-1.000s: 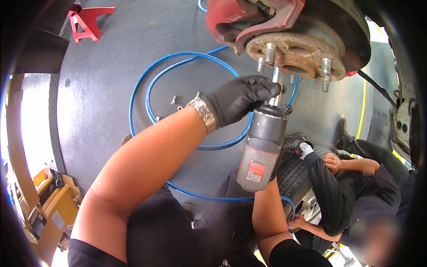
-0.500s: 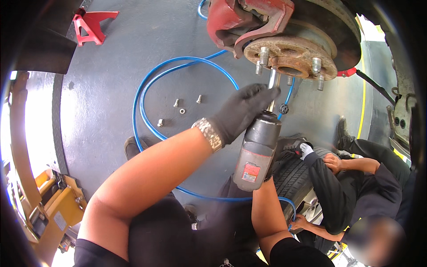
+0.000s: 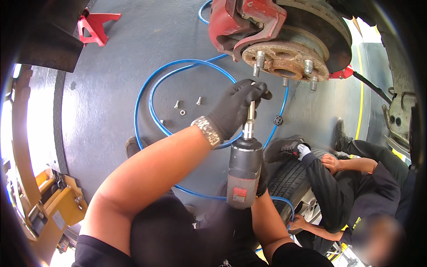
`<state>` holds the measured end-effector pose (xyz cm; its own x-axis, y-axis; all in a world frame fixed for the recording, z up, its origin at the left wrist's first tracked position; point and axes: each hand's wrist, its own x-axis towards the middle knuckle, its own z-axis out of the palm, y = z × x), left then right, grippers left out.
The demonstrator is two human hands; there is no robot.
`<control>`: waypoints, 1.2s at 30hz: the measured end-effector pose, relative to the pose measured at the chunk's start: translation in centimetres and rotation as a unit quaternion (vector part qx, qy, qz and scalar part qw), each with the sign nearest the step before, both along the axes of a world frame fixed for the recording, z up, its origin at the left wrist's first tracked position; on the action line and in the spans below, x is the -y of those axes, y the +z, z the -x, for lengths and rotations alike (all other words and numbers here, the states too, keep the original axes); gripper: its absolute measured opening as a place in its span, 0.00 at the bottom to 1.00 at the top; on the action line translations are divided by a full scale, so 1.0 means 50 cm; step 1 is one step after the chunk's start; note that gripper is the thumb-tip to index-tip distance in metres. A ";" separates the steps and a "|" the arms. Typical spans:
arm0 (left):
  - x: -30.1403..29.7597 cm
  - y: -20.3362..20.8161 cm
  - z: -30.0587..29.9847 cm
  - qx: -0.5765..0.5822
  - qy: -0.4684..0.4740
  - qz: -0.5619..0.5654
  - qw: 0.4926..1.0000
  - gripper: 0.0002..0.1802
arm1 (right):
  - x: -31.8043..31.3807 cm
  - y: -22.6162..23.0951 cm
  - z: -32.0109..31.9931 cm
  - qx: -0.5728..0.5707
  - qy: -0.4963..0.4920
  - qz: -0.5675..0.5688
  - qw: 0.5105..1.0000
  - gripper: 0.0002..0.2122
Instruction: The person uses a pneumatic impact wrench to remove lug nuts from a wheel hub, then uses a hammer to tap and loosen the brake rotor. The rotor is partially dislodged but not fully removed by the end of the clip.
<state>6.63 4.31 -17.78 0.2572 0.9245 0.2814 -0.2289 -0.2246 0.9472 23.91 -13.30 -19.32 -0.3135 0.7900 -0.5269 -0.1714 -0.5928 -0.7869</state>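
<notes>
Pointing upward, the impact wrench [image 3: 244, 174] is below the rusty wheel hub [image 3: 291, 63], apart from its studs. The gloved left hand [image 3: 235, 107] has its grip curled closed around the metal shaft [image 3: 251, 112]; I cannot tell the grip of the right hand [image 3: 263, 179], mostly hidden behind the wrench. Bolts [image 3: 177, 104] lie inside a loop of blue hose [image 3: 136, 113].

no wording legible: red label [image 3: 239, 193] on the grey power tool [image 3: 245, 162], pale label [image 3: 58, 220] on yellow equipment [image 3: 69, 205].
</notes>
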 end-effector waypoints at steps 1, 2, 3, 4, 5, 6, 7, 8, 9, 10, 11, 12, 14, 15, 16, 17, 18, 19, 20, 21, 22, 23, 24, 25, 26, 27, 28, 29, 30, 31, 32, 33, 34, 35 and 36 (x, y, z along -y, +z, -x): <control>-0.002 -0.009 0.014 -0.023 0.008 -0.011 1.000 0.12 | -0.005 0.013 0.009 0.005 0.003 0.010 1.000 0.17; -0.004 -0.018 0.029 -0.046 0.017 -0.021 0.999 0.13 | -0.007 0.014 0.025 -0.174 -0.087 0.090 0.977 0.17; -0.004 -0.012 0.043 -0.021 0.010 0.081 0.996 0.15 | -0.008 0.017 0.031 -0.250 -0.132 0.119 0.952 0.16; 0.001 -0.013 0.059 0.002 0.004 0.186 0.983 0.17 | -0.009 0.021 0.040 -0.326 -0.172 0.151 0.917 0.15; -0.009 -0.031 0.085 0.142 -0.038 0.279 0.949 0.17 | -0.014 0.028 0.046 -0.309 -0.167 0.138 0.926 0.15; -0.017 -0.047 0.106 0.276 -0.075 0.364 0.886 0.18 | -0.019 0.025 0.046 -0.247 -0.140 0.117 0.952 0.15; -0.015 -0.005 0.103 0.256 -0.015 0.408 0.876 0.19 | -0.023 0.023 0.041 -0.181 -0.115 0.096 0.972 0.15; -0.018 0.005 0.101 0.243 -0.015 0.433 0.868 0.21 | -0.027 0.016 0.026 -0.065 -0.068 0.064 0.993 0.16; -0.020 0.016 0.103 0.229 -0.011 0.454 0.861 0.22 | -0.034 0.009 0.023 0.041 -0.019 0.012 0.999 0.16; -0.022 0.020 0.105 0.214 -0.008 0.475 0.853 0.25 | -0.042 0.002 0.020 0.151 0.029 -0.035 0.988 0.17; -0.022 0.014 0.114 0.087 -0.045 0.436 0.895 0.29 | -0.048 -0.001 0.019 0.247 0.064 -0.075 0.964 0.16; -0.023 0.022 0.112 0.062 -0.068 0.396 0.914 0.28 | -0.054 -0.002 0.020 0.255 0.057 -0.098 0.960 0.16; -0.018 0.044 0.109 0.013 -0.113 0.312 0.943 0.28 | -0.063 0.002 0.028 0.261 0.036 -0.135 0.955 0.16; -0.018 0.074 0.108 -0.026 -0.120 0.263 0.957 0.24 | -0.067 0.004 0.030 0.237 0.019 -0.132 0.962 0.16; -0.022 0.082 0.103 0.009 -0.142 0.303 0.942 0.21 | -0.072 0.006 0.032 0.206 -0.001 -0.126 0.970 0.16; -0.025 0.086 0.099 0.044 -0.164 0.342 0.924 0.19 | -0.078 0.006 0.035 0.175 -0.020 -0.119 0.977 0.16; -0.028 0.092 0.095 0.079 -0.183 0.380 0.903 0.18 | -0.085 0.006 0.037 0.101 -0.049 -0.090 0.990 0.15; -0.028 0.101 0.088 0.088 -0.176 0.386 0.901 0.17 | -0.091 0.010 0.040 0.008 -0.083 -0.053 0.995 0.15; -0.026 0.112 0.080 0.097 -0.169 0.391 0.900 0.17 | -0.097 0.008 0.044 -0.085 -0.118 -0.012 0.989 0.15; -0.028 0.122 0.074 0.106 -0.164 0.396 0.897 0.16 | -0.104 0.011 0.045 -0.170 -0.146 0.023 0.974 0.15; -0.034 0.134 0.073 0.056 -0.163 0.392 0.904 0.16 | -0.109 0.013 0.048 -0.247 -0.167 0.058 0.953 0.15; -0.040 0.146 0.073 0.007 -0.162 0.387 0.908 0.16 | -0.110 0.016 0.051 -0.311 -0.183 0.089 0.928 0.15; -0.044 0.153 0.073 -0.044 -0.160 0.380 0.910 0.16 | -0.113 0.020 0.055 -0.367 -0.196 0.116 0.902 0.15; -0.047 0.152 0.075 -0.109 -0.141 0.290 0.940 0.16 | -0.118 0.018 0.059 -0.415 -0.192 0.140 0.878 0.14; -0.048 0.146 0.081 -0.171 -0.121 0.194 0.958 0.16 | -0.125 0.016 0.063 -0.459 -0.185 0.168 0.853 0.14; -0.049 0.137 0.084 -0.228 -0.103 0.095 0.964 0.17 | -0.126 0.014 0.065 -0.500 -0.182 0.191 0.825 0.14; -0.049 0.132 0.085 -0.281 -0.083 -0.005 0.956 0.18 | -0.115 -0.010 0.063 -0.300 -0.095 0.059 0.947 0.14; -0.050 0.129 0.083 -0.329 -0.061 -0.106 0.937 0.19 | -0.097 -0.055 0.060 -0.073 -0.002 -0.075 0.994 0.14; -0.052 0.135 0.079 -0.374 -0.037 -0.204 0.904 0.20 | -0.096 -0.061 0.068 0.049 0.033 -0.135 0.989 0.13; -0.042 0.159 0.079 -0.435 0.000 -0.234 0.869 0.22 | -0.096 -0.067 0.075 0.175 0.065 -0.186 0.965 0.12; -0.045 0.160 0.077 -0.447 -0.012 -0.227 0.865 0.22 | -0.093 -0.068 0.077 0.192 0.035 -0.171 0.966 0.11; -0.048 0.159 0.088 -0.461 -0.022 -0.220 0.859 0.22 | -0.101 -0.057 0.090 0.206 0.008 -0.158 0.966 0.10; -0.052 0.159 0.094 -0.475 -0.032 -0.213 0.853 0.22 | -0.099 -0.055 0.085 0.215 -0.009 -0.142 0.966 0.12; -0.053 0.153 0.092 -0.452 -0.030 -0.212 0.866 0.20 | -0.099 -0.051 0.076 0.225 -0.027 -0.128 0.966 0.14; -0.054 0.156 0.091 -0.454 -0.022 -0.225 0.862 0.19 | -0.096 -0.050 0.068 0.234 -0.048 -0.113 0.964 0.16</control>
<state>2.09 7.04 -10.00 0.5918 0.7585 0.2728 0.5439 -0.6255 0.5594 20.49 -8.50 -21.84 -0.0029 0.9144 -0.4047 0.1893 -0.3969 -0.8981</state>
